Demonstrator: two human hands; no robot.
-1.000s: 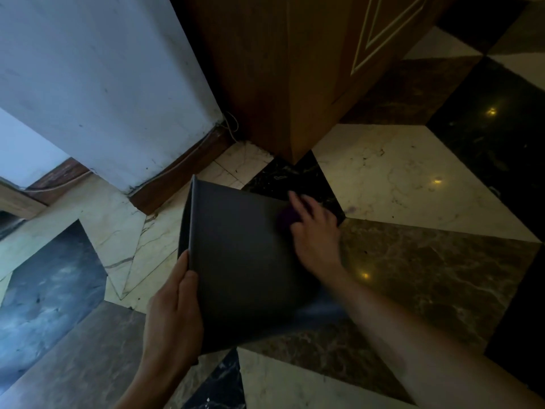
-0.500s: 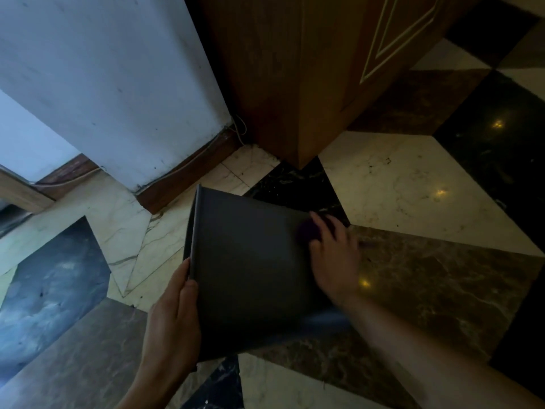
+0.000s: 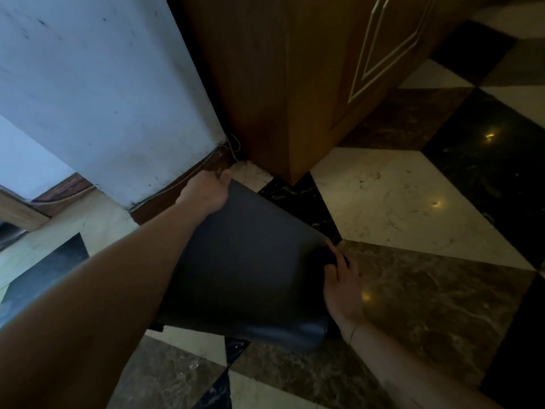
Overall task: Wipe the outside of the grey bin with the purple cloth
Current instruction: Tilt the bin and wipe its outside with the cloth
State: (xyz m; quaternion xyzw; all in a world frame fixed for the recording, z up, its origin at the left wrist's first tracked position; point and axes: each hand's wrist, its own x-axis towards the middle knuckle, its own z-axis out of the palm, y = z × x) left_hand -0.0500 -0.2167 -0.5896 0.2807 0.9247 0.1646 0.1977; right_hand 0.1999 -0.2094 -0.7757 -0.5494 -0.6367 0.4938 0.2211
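While the grey bin [image 3: 247,267] lies tipped on its side over the patterned marble floor [image 3: 413,202], one broad dark wall of it faces up toward the camera. Its far corner reaches toward the foot of the wooden cabinet [image 3: 280,84], and its rounded near edge sits just above a pale floor tile. The left hand [image 3: 208,188] is at that far upper corner of the bin, fingers curled over the edge and gripping it, with the bare forearm stretching diagonally across the lower left of the view and covering part of the bin's left side. The right hand [image 3: 342,283] is at the bin's right edge, palm toward the side wall and fingers spread along it. A dark shape sits under those fingertips at the bin's right corner; it is too dim to tell whether this is the purple cloth, so what the right hand holds cannot be told. A thin band shows at the right wrist. Behind the left hand, a white wall [image 3: 103,98] meets a brown skirting board [image 3: 177,193], and a thin wire [image 3: 233,146] hangs in the corner between the wall and the cabinet. Small lamp reflections glint on the brown and black tiles to the right.
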